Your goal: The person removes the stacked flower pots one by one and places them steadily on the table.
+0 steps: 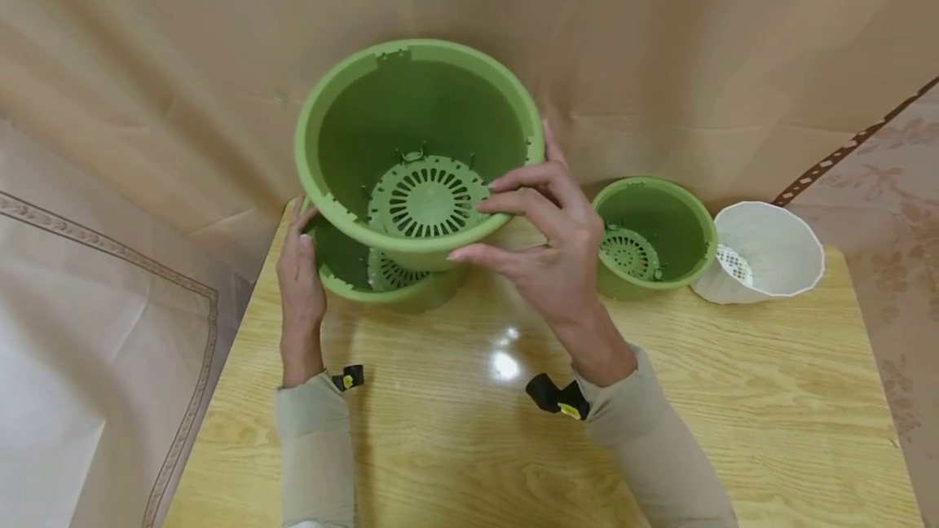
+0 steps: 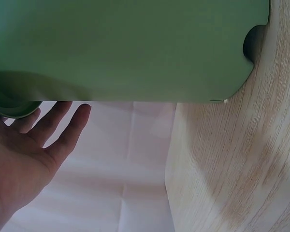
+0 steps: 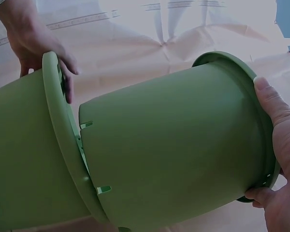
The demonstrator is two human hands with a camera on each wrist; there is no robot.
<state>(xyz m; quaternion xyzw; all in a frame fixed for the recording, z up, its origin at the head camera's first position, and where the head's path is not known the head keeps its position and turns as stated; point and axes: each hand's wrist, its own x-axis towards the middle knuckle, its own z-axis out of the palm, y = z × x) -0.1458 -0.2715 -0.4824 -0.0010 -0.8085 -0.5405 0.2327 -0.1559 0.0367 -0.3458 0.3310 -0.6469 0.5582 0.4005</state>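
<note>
My right hand [image 1: 553, 235] grips the rim of a green plastic flower pot [image 1: 352, 218] on its right side. This pot is raised and tilted, with a slotted round base inside. Directly beneath it a second green flower pot [image 1: 425, 296] stands on the table. In the right wrist view, the notched base of the raised pot [image 3: 179, 140] is at the mouth of the lower pot [image 3: 24, 154]. My left hand [image 1: 299, 283] holds the lower pot's rim on the left, with fingers [image 3: 69, 87] reaching over it. How far the base sits inside is hidden.
Further right on the wooden table [image 1: 455, 446] stand another green pot [image 1: 653, 231] and a white pot [image 1: 778, 251] with a perforated base. A beige cloth [image 1: 660, 39] hangs behind the table. Black wrist devices [image 1: 557, 396] show beside both sleeves.
</note>
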